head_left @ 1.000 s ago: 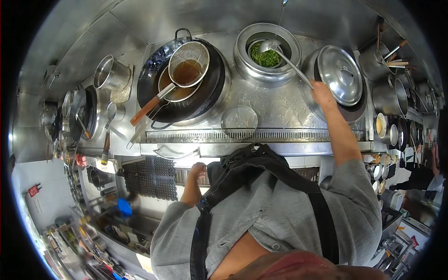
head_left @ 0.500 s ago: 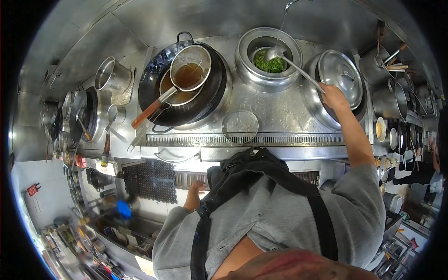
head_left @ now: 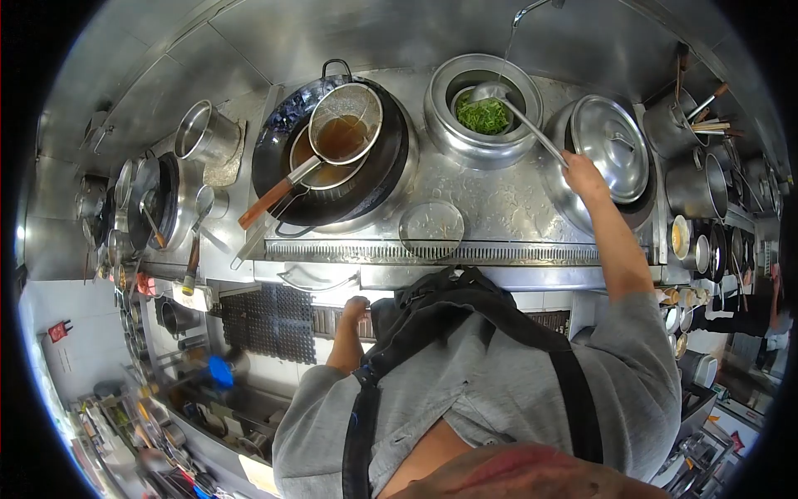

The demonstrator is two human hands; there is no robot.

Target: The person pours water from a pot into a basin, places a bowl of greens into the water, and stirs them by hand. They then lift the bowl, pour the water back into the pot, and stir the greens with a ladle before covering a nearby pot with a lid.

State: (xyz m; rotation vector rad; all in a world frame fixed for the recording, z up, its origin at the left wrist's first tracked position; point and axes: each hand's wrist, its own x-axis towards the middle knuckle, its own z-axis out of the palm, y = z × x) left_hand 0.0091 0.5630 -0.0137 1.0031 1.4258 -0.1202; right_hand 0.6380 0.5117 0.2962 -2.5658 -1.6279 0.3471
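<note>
My right hand (head_left: 587, 178) is closed around the end of a long metal ladle (head_left: 536, 131). The ladle's bowl lies at the chopped greens (head_left: 483, 116), inside a round metal pot (head_left: 485, 155) at the back of the stove. Thin water falls from a faucet (head_left: 527, 12) just above this pot. Beside my right forearm, a metal lid (head_left: 629, 170) covers much of another large pot. My left hand (head_left: 356, 309) hangs low by my waist, away from the stove; its fingers are too small and turned away to read.
A black wok (head_left: 384, 179) on the left holds a wood-handled strainer (head_left: 345, 112) over a vessel of brown liquid. A round clear disc (head_left: 432, 229) lies near the front grate. Metal pots (head_left: 697, 185) crowd the right, and a tall pot (head_left: 208, 133) stands left.
My right hand has shifted slightly left with the ladle, whose bowl stays at the greens. My left hand has risen a little by my side. The whole view has shifted slightly.
</note>
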